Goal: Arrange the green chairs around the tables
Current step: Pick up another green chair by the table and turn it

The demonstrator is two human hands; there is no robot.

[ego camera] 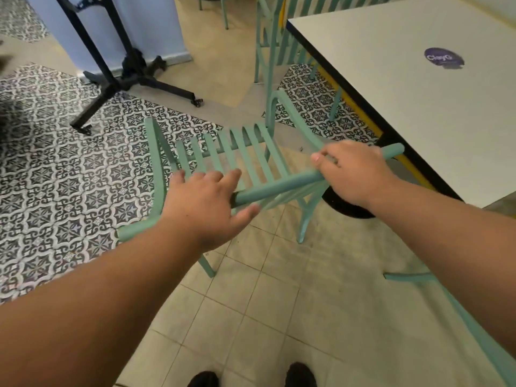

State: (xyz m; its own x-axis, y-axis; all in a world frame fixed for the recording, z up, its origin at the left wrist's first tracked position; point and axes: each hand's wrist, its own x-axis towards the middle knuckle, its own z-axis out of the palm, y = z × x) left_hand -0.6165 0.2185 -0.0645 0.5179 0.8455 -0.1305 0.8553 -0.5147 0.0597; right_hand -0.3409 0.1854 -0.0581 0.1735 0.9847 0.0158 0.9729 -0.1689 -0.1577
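Observation:
A green slatted armchair (245, 152) stands in front of me, its back toward me, left of a white table (418, 107). My right hand (354, 171) is closed around the right part of the chair's top back rail. My left hand (206, 199) lies over the left part of the same rail with fingers spread, not clearly wrapped round it. A second green chair (268, 48) stands beyond, at the table's far left side. Part of a third green chair (452, 303) shows at the lower right.
A black wheeled stand (120, 76) rests on the patterned tile floor at the upper left, in front of a pale blue pillar (156, 26). The table's black round base (343, 205) sits just right of the chair. My shoes (251, 378) show at the bottom edge.

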